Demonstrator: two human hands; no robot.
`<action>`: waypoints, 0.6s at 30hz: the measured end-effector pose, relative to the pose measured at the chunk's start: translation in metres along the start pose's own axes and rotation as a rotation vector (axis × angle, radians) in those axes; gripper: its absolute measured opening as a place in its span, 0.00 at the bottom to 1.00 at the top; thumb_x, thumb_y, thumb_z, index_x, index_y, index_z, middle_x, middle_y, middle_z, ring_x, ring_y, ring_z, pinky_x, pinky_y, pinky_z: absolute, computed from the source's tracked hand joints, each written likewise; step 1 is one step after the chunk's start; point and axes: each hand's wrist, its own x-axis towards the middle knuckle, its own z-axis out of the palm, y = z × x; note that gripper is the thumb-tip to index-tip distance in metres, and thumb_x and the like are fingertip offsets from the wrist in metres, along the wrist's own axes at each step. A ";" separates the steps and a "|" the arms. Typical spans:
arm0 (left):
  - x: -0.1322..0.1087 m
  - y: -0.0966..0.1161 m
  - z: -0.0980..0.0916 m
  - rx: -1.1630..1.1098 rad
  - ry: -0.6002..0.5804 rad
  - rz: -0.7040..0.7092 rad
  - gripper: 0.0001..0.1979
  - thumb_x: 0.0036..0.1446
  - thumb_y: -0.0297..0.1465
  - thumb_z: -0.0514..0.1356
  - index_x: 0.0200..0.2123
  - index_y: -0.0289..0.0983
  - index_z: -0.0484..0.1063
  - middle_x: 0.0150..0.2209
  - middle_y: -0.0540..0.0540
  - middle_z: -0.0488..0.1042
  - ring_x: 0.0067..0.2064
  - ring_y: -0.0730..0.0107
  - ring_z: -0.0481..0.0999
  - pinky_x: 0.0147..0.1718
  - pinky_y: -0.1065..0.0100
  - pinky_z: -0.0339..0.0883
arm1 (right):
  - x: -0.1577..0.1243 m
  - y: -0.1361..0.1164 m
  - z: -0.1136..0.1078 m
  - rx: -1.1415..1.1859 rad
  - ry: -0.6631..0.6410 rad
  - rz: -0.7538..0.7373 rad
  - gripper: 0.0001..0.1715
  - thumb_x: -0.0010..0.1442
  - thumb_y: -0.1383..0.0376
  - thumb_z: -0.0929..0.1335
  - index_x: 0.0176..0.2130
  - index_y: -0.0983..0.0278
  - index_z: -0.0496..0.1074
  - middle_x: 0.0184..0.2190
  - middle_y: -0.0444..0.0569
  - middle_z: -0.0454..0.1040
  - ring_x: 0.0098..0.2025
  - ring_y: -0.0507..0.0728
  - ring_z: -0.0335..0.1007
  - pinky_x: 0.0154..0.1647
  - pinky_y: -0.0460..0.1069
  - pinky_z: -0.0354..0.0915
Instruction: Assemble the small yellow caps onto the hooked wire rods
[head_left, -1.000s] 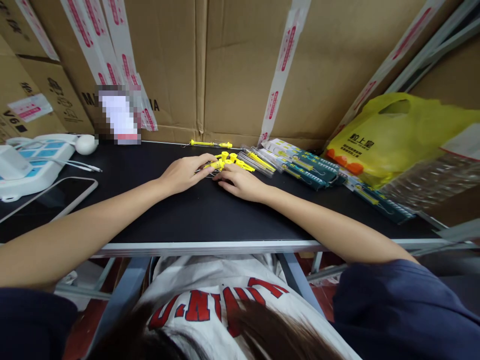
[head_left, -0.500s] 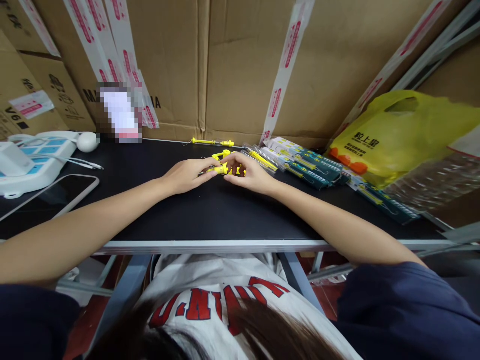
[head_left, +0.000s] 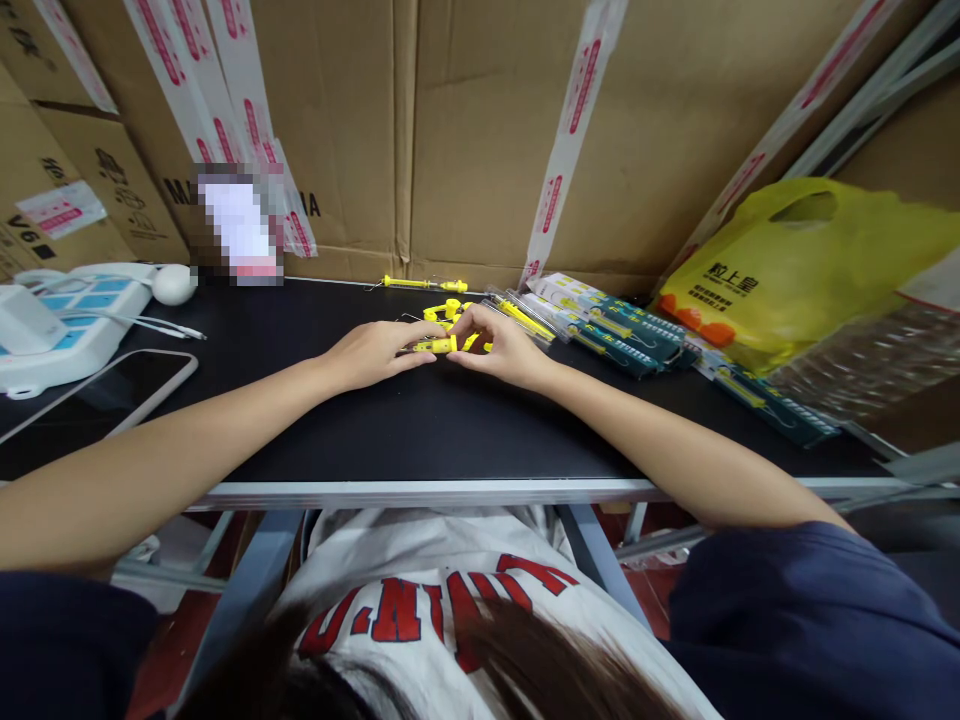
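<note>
Over the black table, both of my hands meet at a small yellow plastic tool [head_left: 441,345]. My left hand [head_left: 373,352] pinches its left end between thumb and fingers. From the other side, my right hand [head_left: 501,350] curls its thumb and fingertips round the tool's right end; part of that end is hidden by the fingers. Just behind the fingers lie more yellow tool parts [head_left: 451,307], partly covered. Farther back, a slim yellow tool with a thin metal hook [head_left: 420,284] rests along the table's rear edge.
Right of my hands lie yellow tools in clear sleeves [head_left: 525,315] and green-and-white packages [head_left: 611,325]. A yellow plastic bag [head_left: 795,270] stands beyond them. At left are a power strip [head_left: 112,300] and a phone [head_left: 142,385]. Cardboard boxes [head_left: 480,130] wall the back.
The yellow tool between my hands has turned a little and shows more of its side. My left fingers have shifted slightly along it; the right hand stays nearly in place.
</note>
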 end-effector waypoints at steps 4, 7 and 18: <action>0.000 0.001 -0.001 -0.005 -0.013 -0.010 0.25 0.67 0.45 0.49 0.63 0.45 0.64 0.57 0.46 0.74 0.51 0.62 0.77 0.45 0.68 0.66 | 0.000 -0.001 -0.002 0.002 -0.004 -0.005 0.15 0.55 0.59 0.72 0.37 0.63 0.65 0.33 0.46 0.72 0.33 0.54 0.70 0.32 0.50 0.68; 0.000 0.002 -0.002 -0.006 -0.013 -0.008 0.24 0.68 0.45 0.49 0.63 0.46 0.64 0.58 0.46 0.74 0.52 0.62 0.76 0.46 0.68 0.65 | 0.000 -0.003 -0.003 0.009 -0.011 0.003 0.15 0.55 0.60 0.72 0.37 0.62 0.64 0.33 0.46 0.72 0.33 0.53 0.70 0.32 0.49 0.68; 0.000 -0.002 -0.004 -0.003 0.032 0.008 0.23 0.68 0.44 0.50 0.62 0.47 0.65 0.55 0.48 0.76 0.47 0.65 0.78 0.42 0.71 0.64 | 0.003 0.004 -0.009 0.038 0.006 -0.002 0.19 0.54 0.58 0.73 0.37 0.63 0.63 0.33 0.45 0.72 0.31 0.51 0.68 0.29 0.46 0.65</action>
